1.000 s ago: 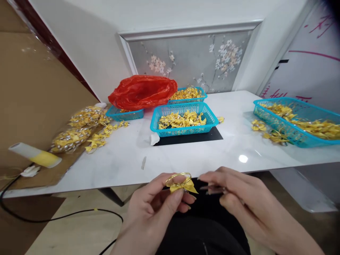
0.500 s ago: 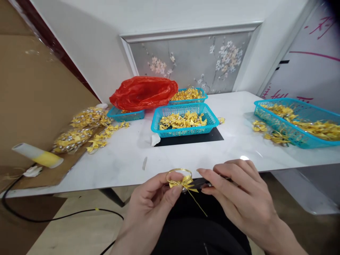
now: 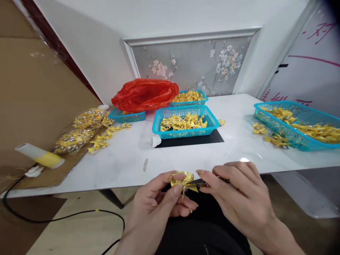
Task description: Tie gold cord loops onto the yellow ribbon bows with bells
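Just below the near edge of the white table (image 3: 186,156), my left hand (image 3: 159,209) pinches a small yellow ribbon bow with a gold wire loop (image 3: 182,180) between thumb and fingers. My right hand (image 3: 239,198) is beside it on the right, its fingers closed on a thin dark tool (image 3: 205,184) whose tip points at the bow. A thin gold wire end hangs down from the bow.
A turquoise basket (image 3: 186,122) of yellow bows stands on a black mat mid-table, another basket (image 3: 190,97) and a red plastic bag (image 3: 145,94) behind it. A long turquoise basket (image 3: 300,124) lies right. Bagged bows (image 3: 79,131), a roll (image 3: 39,156) and a black cable (image 3: 66,216) lie left.
My hands stayed close together at the table edge. The loose wire tail that stuck out to the lower right half a second ago now hangs short under the bow.
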`<state>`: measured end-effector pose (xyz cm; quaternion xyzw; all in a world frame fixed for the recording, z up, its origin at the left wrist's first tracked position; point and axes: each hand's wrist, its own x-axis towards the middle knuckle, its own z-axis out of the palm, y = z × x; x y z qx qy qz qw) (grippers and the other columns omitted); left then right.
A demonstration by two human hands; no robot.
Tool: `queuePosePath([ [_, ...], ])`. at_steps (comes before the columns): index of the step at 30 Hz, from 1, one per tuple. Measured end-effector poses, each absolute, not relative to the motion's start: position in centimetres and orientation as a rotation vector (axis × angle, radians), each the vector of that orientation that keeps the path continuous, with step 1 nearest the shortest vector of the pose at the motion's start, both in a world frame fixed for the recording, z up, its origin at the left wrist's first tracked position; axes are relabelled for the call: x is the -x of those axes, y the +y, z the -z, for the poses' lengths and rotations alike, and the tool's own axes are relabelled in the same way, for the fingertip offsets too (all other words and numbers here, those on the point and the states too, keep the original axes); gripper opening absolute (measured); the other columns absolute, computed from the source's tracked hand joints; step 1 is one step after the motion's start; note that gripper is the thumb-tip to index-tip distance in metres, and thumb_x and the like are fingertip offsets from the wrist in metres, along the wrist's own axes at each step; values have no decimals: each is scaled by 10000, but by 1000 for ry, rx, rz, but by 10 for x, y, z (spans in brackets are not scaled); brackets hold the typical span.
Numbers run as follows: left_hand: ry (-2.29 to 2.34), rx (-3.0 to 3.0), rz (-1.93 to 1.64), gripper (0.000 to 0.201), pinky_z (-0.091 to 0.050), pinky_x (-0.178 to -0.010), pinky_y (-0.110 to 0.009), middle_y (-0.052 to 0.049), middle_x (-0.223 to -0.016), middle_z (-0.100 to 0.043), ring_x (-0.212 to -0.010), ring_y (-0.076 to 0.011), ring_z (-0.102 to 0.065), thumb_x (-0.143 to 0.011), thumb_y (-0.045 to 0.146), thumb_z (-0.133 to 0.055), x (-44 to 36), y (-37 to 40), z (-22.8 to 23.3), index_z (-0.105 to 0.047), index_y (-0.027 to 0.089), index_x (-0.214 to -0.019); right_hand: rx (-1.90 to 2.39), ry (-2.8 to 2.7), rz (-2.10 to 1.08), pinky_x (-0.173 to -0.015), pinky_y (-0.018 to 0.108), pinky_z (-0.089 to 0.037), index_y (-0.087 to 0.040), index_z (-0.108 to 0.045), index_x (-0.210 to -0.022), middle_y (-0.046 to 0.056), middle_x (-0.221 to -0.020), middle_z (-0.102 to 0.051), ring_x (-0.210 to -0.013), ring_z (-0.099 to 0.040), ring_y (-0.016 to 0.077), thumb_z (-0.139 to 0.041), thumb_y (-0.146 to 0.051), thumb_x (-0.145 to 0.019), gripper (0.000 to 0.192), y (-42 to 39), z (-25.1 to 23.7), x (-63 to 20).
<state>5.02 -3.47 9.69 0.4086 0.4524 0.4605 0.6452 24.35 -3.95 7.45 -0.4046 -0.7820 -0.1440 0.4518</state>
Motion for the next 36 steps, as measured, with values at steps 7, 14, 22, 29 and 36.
queuePosePath([
  [7,1045,-904,-1022,192,-587,-533,-124,-10,-651,-788,-567,-130,-739,-747,323,-835,-50,-36,-96,-793,227,-907,1000,-1937,388,-700,331,-358,-197,-689,-1088,34,-827,-673,-766,-558,167,-641,-152,-936,166,-40,-70,-241],
  [14,990,-884,-1033,171,-584,-537,-123,-34,-635,-790,-560,-131,-736,-759,322,-825,-52,-36,-96,-815,226,-900,978,-1946,397,-697,331,-359,-206,-679,-1101,33,-828,-675,-763,-551,179,-636,-128,-923,200,-39,-67,-238],
  [22,995,-869,-1031,190,-580,-527,-119,-34,-601,-783,-550,-133,-738,-728,343,-846,-51,-37,-95,-822,238,-884,988,-1932,355,-685,331,-358,-205,-689,-1064,34,-813,-680,-766,-558,181,-607,-125,-939,169,-40,-67,-233],
  [29,984,-862,-1045,194,-582,-530,-125,-46,-607,-784,-546,-131,-731,-726,325,-849,-50,-37,-96,-824,224,-890,992,-1931,357,-681,331,-349,-204,-695,-1061,35,-806,-674,-761,-542,177,-610,-142,-947,155,-39,-68,-233],
  [36,998,-873,-1069,208,-593,-544,-132,-40,-607,-783,-555,-135,-736,-733,346,-842,-51,-36,-90,-815,217,-894,962,-1821,263,-660,322,-391,-190,-695,-995,36,-776,-662,-702,-539,162,-612,-88,-930,147,-41,-70,-226],
])
